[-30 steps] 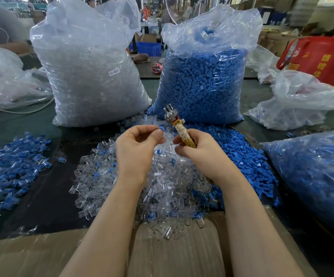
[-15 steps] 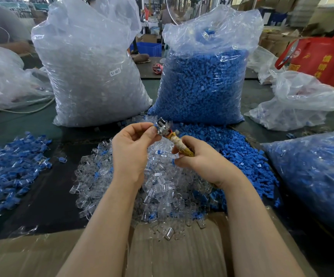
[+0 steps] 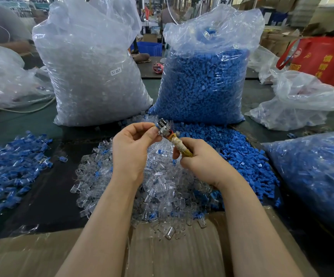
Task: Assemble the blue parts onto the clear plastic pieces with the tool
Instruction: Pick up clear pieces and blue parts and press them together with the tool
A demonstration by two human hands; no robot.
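While the right hand (image 3: 200,162) curls round the tape-wrapped handle of the metal-headed tool (image 3: 171,137), the left hand (image 3: 132,148) pinches a small blue part (image 3: 156,126) against the tool's head, above the heap of clear plastic pieces (image 3: 162,186) on the dark worktop (image 3: 48,196); loose blue parts (image 3: 238,154) lie just right.

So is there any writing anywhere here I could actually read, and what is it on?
"SJ 017": small white sticker on the big bag of clear pieces.
Yellow Chinese characters and a round emblem: red bag at far right; too cut off and blurred to read with confidence.
Nothing readable on the tool, the blue parts bag or the cardboard.
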